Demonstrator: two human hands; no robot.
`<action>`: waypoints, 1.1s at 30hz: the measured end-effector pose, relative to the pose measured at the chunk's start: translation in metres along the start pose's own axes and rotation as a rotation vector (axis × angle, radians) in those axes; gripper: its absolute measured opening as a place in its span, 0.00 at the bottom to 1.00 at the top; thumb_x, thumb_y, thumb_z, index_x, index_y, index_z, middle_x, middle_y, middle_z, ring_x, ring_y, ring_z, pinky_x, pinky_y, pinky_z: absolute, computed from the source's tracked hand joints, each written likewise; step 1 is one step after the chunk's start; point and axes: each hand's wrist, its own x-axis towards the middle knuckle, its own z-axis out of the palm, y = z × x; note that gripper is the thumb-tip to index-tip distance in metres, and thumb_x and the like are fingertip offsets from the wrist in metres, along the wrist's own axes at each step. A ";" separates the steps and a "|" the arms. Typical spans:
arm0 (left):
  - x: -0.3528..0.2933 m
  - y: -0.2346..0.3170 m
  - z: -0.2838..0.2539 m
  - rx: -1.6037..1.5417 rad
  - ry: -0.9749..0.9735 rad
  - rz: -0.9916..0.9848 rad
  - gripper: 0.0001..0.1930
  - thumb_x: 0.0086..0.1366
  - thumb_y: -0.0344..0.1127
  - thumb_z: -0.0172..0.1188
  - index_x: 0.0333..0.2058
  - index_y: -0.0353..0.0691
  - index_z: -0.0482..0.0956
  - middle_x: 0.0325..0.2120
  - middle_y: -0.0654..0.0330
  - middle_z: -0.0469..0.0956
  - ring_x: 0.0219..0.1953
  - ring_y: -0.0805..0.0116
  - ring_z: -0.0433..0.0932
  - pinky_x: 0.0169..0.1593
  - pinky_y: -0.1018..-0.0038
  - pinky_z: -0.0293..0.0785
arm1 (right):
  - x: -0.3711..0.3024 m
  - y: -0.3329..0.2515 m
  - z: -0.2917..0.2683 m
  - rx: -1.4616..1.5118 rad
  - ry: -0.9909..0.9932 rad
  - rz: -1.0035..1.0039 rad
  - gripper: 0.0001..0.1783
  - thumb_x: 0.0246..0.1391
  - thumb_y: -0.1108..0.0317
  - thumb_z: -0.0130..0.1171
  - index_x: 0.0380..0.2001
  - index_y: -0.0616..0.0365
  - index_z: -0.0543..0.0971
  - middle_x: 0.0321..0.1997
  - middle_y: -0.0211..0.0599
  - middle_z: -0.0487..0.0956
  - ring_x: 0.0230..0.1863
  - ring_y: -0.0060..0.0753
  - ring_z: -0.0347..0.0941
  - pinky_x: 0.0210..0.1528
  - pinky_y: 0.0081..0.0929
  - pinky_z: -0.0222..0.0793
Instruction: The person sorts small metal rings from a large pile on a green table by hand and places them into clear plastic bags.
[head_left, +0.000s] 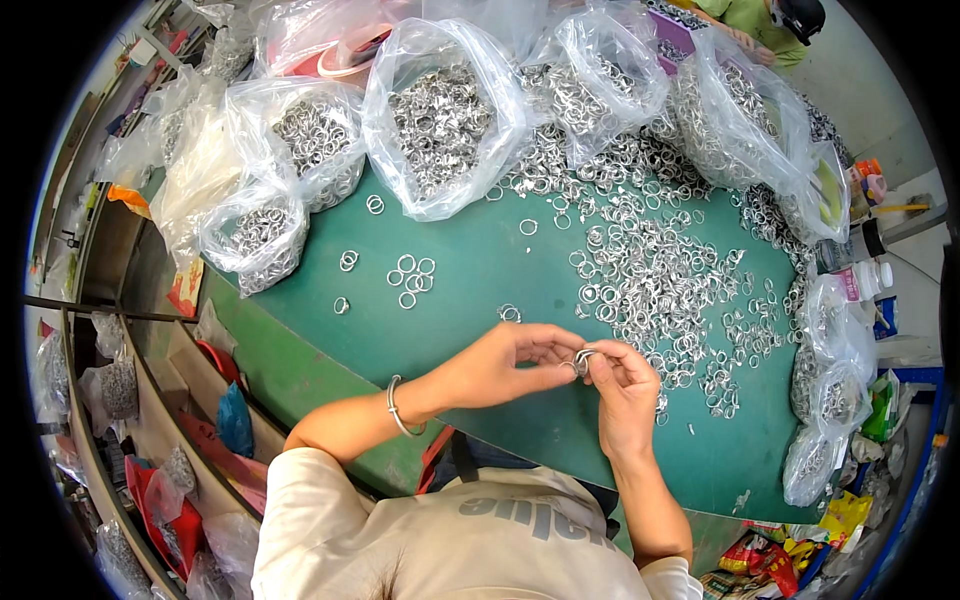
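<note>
My left hand (495, 372) and my right hand (626, 392) meet over the near part of the green table (480, 285). Between their fingertips are a few silver-coloured metal rings (583, 359), pinched from both sides; fingers partly hide how many. Just beyond my left hand lies a small cluster of rings (510, 314). A broad heap of similar rings (640, 275) spreads past my right hand. Farther left, several rings (408, 299) sit grouped, with small stacks of rings (348, 261) beside them.
Clear plastic bags of rings line the far edge, including a large open bag (440, 130) in the middle. More filled bags (825, 400) stand at the right edge. Shelves (150, 420) with bagged goods are at left. Another person (755, 35) in green is at far right.
</note>
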 end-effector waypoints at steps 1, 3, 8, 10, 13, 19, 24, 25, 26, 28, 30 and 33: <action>0.001 0.001 -0.005 -0.074 -0.006 -0.090 0.11 0.61 0.26 0.59 0.42 0.32 0.77 0.40 0.58 0.78 0.44 0.72 0.75 0.50 0.75 0.71 | 0.000 -0.001 0.001 -0.033 0.008 -0.009 0.07 0.56 0.77 0.57 0.38 0.66 0.78 0.34 0.33 0.78 0.36 0.21 0.71 0.39 0.18 0.67; 0.002 -0.001 -0.009 -0.155 -0.026 -0.186 0.09 0.62 0.27 0.59 0.41 0.31 0.78 0.38 0.58 0.78 0.43 0.73 0.76 0.50 0.76 0.70 | -0.001 -0.006 0.004 -0.099 0.022 -0.026 0.06 0.55 0.78 0.58 0.37 0.67 0.78 0.33 0.34 0.77 0.36 0.21 0.71 0.41 0.19 0.67; 0.002 -0.013 -0.006 -0.247 0.047 -0.109 0.07 0.63 0.29 0.58 0.37 0.32 0.77 0.36 0.59 0.79 0.39 0.75 0.76 0.46 0.78 0.71 | -0.005 -0.007 0.006 -0.288 0.063 -0.187 0.07 0.53 0.81 0.58 0.37 0.68 0.78 0.35 0.35 0.77 0.37 0.24 0.71 0.44 0.22 0.66; 0.000 -0.013 0.004 -0.354 0.076 -0.083 0.07 0.63 0.29 0.58 0.37 0.32 0.77 0.35 0.60 0.78 0.37 0.76 0.75 0.45 0.78 0.71 | -0.006 -0.006 0.009 -0.281 0.109 -0.240 0.07 0.52 0.82 0.57 0.37 0.68 0.77 0.35 0.36 0.77 0.38 0.25 0.71 0.44 0.23 0.66; -0.003 -0.016 0.007 -0.644 0.055 -0.145 0.07 0.64 0.29 0.57 0.38 0.32 0.77 0.34 0.61 0.78 0.36 0.77 0.75 0.44 0.77 0.71 | -0.007 -0.005 0.017 -0.304 0.084 -0.353 0.06 0.52 0.83 0.56 0.35 0.67 0.76 0.37 0.38 0.77 0.39 0.27 0.70 0.44 0.25 0.66; -0.005 -0.008 0.008 -0.537 0.016 -0.192 0.08 0.62 0.28 0.58 0.39 0.31 0.79 0.33 0.59 0.79 0.36 0.76 0.77 0.45 0.78 0.73 | -0.009 -0.011 0.011 -0.390 0.003 -0.373 0.06 0.51 0.83 0.55 0.33 0.67 0.75 0.37 0.40 0.74 0.39 0.29 0.69 0.42 0.24 0.66; -0.007 -0.002 0.007 -0.190 0.049 -0.092 0.08 0.61 0.27 0.60 0.38 0.30 0.80 0.33 0.59 0.80 0.37 0.77 0.77 0.44 0.80 0.74 | -0.013 -0.018 0.015 -0.394 0.027 -0.266 0.09 0.50 0.83 0.57 0.36 0.67 0.76 0.33 0.38 0.74 0.36 0.28 0.69 0.40 0.23 0.66; -0.007 -0.003 0.007 -0.175 0.063 -0.081 0.07 0.61 0.26 0.60 0.38 0.30 0.80 0.33 0.59 0.80 0.37 0.77 0.77 0.43 0.80 0.74 | -0.013 -0.022 0.016 -0.479 0.022 -0.289 0.09 0.50 0.83 0.57 0.37 0.67 0.76 0.32 0.38 0.75 0.35 0.28 0.69 0.39 0.23 0.66; -0.007 -0.003 0.006 -0.160 0.077 -0.069 0.07 0.61 0.26 0.60 0.37 0.30 0.80 0.33 0.59 0.80 0.37 0.77 0.77 0.43 0.81 0.74 | -0.011 -0.026 0.015 -0.602 -0.020 -0.367 0.10 0.50 0.83 0.57 0.37 0.67 0.76 0.31 0.39 0.75 0.35 0.29 0.70 0.38 0.23 0.66; -0.009 -0.004 0.008 -0.197 0.125 -0.031 0.08 0.61 0.27 0.60 0.38 0.30 0.80 0.34 0.60 0.79 0.37 0.77 0.76 0.43 0.81 0.74 | -0.008 -0.032 0.011 -0.850 -0.109 -0.523 0.11 0.49 0.83 0.57 0.38 0.67 0.76 0.31 0.40 0.75 0.33 0.30 0.70 0.37 0.23 0.66; -0.009 -0.006 0.010 -0.320 0.139 -0.017 0.08 0.62 0.27 0.59 0.39 0.31 0.79 0.35 0.60 0.78 0.37 0.76 0.76 0.44 0.79 0.74 | -0.007 -0.029 0.009 -0.808 -0.072 -0.541 0.09 0.49 0.83 0.57 0.36 0.66 0.76 0.31 0.41 0.76 0.32 0.32 0.71 0.37 0.23 0.66; -0.008 -0.012 0.011 -0.611 0.087 -0.045 0.09 0.64 0.28 0.56 0.42 0.31 0.77 0.37 0.60 0.77 0.38 0.75 0.76 0.46 0.76 0.73 | -0.010 -0.020 0.009 -0.697 -0.012 -0.463 0.08 0.49 0.83 0.57 0.34 0.66 0.75 0.31 0.42 0.76 0.31 0.32 0.71 0.36 0.24 0.67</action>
